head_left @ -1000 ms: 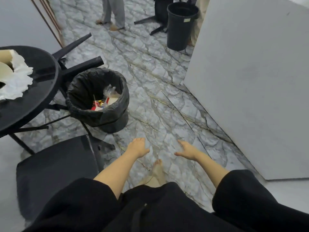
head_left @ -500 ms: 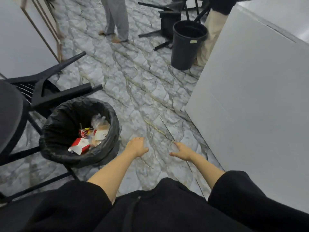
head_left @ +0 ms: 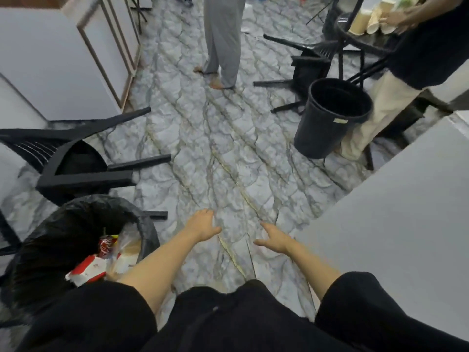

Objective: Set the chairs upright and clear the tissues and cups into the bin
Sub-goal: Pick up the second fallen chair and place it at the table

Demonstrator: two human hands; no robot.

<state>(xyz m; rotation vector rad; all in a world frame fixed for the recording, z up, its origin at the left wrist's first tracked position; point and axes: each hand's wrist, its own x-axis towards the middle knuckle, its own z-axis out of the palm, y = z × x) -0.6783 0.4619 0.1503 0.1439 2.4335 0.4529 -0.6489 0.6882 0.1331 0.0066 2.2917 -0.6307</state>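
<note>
My left hand (head_left: 202, 226) and my right hand (head_left: 274, 238) hang empty over the marble floor, fingers loosely apart. A black chair (head_left: 76, 161) lies tipped on its side at the left, legs pointing right. Just below it, by my left forearm, stands a bin with a black liner (head_left: 58, 240) holding a red-and-white carton, a can and wrappers. A second black chair (head_left: 302, 69) lies overturned at the far right, next to an empty black bin (head_left: 327, 123). Paper cups (head_left: 368, 19) sit on a dark round table at the top right.
A person in grey trousers (head_left: 223, 39) stands on the floor ahead. Another person in beige trousers (head_left: 375, 107) stands at the far table, handling the cups. A grey panel (head_left: 396, 224) closes off the right side, and white cabinets (head_left: 63, 59) line the left.
The view has swung up and to the right: the round table with tissues left the frame, the lined bin slid to the lower left, and the far chair, table and cups came into sight.
</note>
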